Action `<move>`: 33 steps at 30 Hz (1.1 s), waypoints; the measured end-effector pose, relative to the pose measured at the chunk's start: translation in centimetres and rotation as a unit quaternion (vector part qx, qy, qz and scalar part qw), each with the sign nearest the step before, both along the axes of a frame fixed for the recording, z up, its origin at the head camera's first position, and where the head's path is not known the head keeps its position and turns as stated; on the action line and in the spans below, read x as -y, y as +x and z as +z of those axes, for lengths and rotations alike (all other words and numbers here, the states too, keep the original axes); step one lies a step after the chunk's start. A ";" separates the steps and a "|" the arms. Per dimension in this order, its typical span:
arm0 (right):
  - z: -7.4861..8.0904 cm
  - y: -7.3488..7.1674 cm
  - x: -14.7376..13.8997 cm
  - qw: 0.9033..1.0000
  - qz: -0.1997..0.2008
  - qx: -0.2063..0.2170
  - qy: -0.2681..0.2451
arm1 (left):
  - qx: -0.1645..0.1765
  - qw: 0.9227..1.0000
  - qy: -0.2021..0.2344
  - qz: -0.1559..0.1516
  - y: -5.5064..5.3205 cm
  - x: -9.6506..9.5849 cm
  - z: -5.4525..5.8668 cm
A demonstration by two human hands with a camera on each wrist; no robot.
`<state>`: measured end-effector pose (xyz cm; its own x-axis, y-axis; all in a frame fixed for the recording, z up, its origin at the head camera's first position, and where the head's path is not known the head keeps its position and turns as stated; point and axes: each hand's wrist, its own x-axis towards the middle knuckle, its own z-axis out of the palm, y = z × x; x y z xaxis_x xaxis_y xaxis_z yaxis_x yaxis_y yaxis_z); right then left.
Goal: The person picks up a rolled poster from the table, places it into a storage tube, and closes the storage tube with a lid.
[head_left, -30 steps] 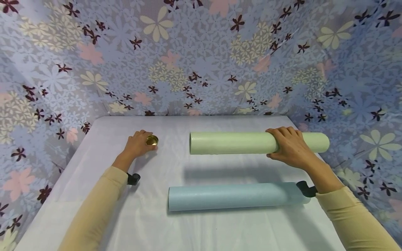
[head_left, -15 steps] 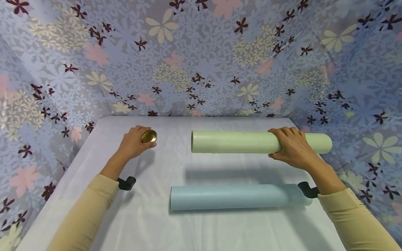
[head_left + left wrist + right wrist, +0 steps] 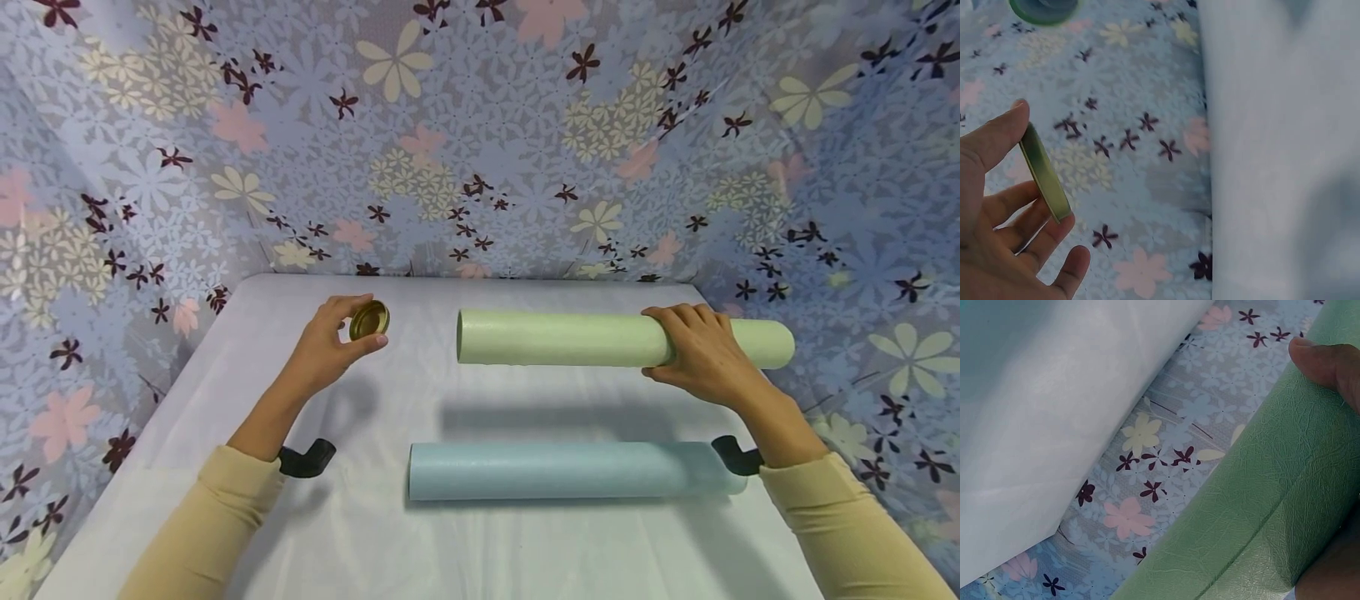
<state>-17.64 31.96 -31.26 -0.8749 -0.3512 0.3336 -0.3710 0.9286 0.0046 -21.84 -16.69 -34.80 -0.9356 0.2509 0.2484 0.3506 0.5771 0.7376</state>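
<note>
My left hand (image 3: 321,348) pinches a small round gold lid (image 3: 370,321) by its edge, with its shallow inside showing in the head view. In the left wrist view the lid (image 3: 1046,178) appears edge-on between thumb and fingers. On the right, my right hand (image 3: 701,358) grips a pale green tube (image 3: 555,337) from above, toward its right end. The tube is level and raised, its shadow falling on the table below. Its open left end faces the lid, a short gap between them. The right wrist view shows the thumb (image 3: 1329,365) against its textured side.
A light blue tube (image 3: 555,472) lies on the white-covered table (image 3: 510,550), nearer me than the green one and parallel to it. Flowered fabric (image 3: 480,150) stands behind the table and along both sides. Black wrist mounts (image 3: 307,460) are strapped to both wrists.
My left hand has lifted the gold lid higher, moving left and then back right, and the lid has tilted to face the green tube more. The right hand and green tube stay nearly still.
</note>
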 end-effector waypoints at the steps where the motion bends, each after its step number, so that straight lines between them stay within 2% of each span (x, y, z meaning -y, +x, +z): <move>1: 0.0 0.0 0.0 1.000 0.000 -0.001 0.000 | 0.002 1.000 0.013 -0.003 0.2 -0.1 0.0; 9: 0.1 0.2 0.3 1.000 0.001 -0.005 0.002 | 0.004 0.995 0.092 -0.024 1.9 -1.1 0.1; 21: 0.1 0.3 0.6 1.000 -0.011 0.004 0.005 | -0.002 0.985 0.167 -0.029 2.8 -3.0 -0.8; 26: 0.1 0.5 0.8 1.000 -0.010 -0.001 0.004 | 0.027 0.975 0.216 -0.036 3.1 -4.0 -0.8; 33: 0.1 0.5 1.1 1.000 -0.015 0.001 0.003 | 0.076 0.963 0.256 -0.044 3.4 -5.2 -0.8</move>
